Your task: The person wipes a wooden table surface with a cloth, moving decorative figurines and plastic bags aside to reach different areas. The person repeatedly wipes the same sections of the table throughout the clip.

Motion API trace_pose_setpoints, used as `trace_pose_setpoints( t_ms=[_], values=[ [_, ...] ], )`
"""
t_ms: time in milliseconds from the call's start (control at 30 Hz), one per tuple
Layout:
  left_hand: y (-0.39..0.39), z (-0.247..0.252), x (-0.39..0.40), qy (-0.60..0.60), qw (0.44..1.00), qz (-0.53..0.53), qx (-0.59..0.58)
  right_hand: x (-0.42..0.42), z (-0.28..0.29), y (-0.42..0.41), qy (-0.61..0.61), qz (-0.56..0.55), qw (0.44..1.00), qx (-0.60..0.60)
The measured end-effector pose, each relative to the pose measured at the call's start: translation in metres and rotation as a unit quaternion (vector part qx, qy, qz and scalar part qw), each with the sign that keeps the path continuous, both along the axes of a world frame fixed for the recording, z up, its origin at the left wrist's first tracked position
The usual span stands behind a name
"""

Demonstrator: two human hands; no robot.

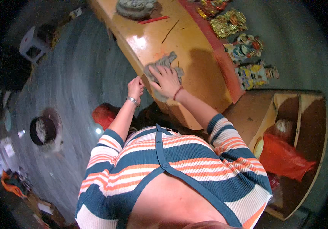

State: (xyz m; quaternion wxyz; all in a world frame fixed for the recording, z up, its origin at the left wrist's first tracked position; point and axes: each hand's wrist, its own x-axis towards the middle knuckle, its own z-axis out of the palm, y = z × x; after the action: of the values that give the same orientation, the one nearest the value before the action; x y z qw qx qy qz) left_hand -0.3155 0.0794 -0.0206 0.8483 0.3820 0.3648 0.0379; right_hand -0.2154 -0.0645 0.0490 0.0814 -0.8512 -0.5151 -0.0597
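My right hand point(167, 81), fingers spread, presses a crumpled grey cloth point(161, 62) against a glossy yellow-brown wooden table point(198, 83). Part of the cloth pokes out below the palm, near the table's left edge. Beside that edge, my left hand point(136, 88) is curled into a loose fist, and I see nothing in it. Past the cloth, a thin dark stick point(170, 31) and a red stick-like piece point(154, 20) lie on the tabletop. Faint orange-red marks point(161, 53) show on the wood just beyond the cloth.
A grey rounded vessel point(135, 8) stands at the table's far end. Colourful figurines point(244, 48) line the right side beside a red strip point(219, 54). An open wooden compartment point(310, 123) at right holds a red bag point(284, 157). A dark round pan point(43, 130) sits on the floor.
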Motion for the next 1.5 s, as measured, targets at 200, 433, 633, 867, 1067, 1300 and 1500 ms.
trace_pose_setpoints(
  t_ms=[200,433,633,867,1067,1300,1500],
  values=[
    [-0.002,0.027,0.012,-0.015,0.996,-0.051,0.077,0.012,-0.013,-0.092,0.067,-0.18,0.981,-0.042],
    [-0.004,0.032,0.003,-0.018,0.991,-0.084,0.1,0.086,-0.029,-0.083,0.046,-0.43,0.902,-0.004],
    [-0.01,0.035,0.011,0.008,0.981,-0.112,0.156,0.008,-0.023,-0.079,0.065,-0.225,0.971,0.054],
    [-0.022,0.013,0.066,-0.046,0.968,-0.12,0.217,-0.053,-0.01,-0.146,0.14,-0.147,0.977,0.072],
    [-0.023,0.018,0.074,0.026,0.979,-0.113,0.169,-0.017,-0.006,-0.086,0.124,-0.144,0.978,0.087],
    [-0.02,0.008,0.073,0.006,0.978,-0.106,0.18,-0.014,0.002,-0.076,0.137,-0.101,0.984,0.054],
    [-0.016,-0.01,0.075,-0.028,0.943,-0.144,0.3,-0.058,0.013,-0.123,0.203,-0.045,0.978,0.031]
  ],
)
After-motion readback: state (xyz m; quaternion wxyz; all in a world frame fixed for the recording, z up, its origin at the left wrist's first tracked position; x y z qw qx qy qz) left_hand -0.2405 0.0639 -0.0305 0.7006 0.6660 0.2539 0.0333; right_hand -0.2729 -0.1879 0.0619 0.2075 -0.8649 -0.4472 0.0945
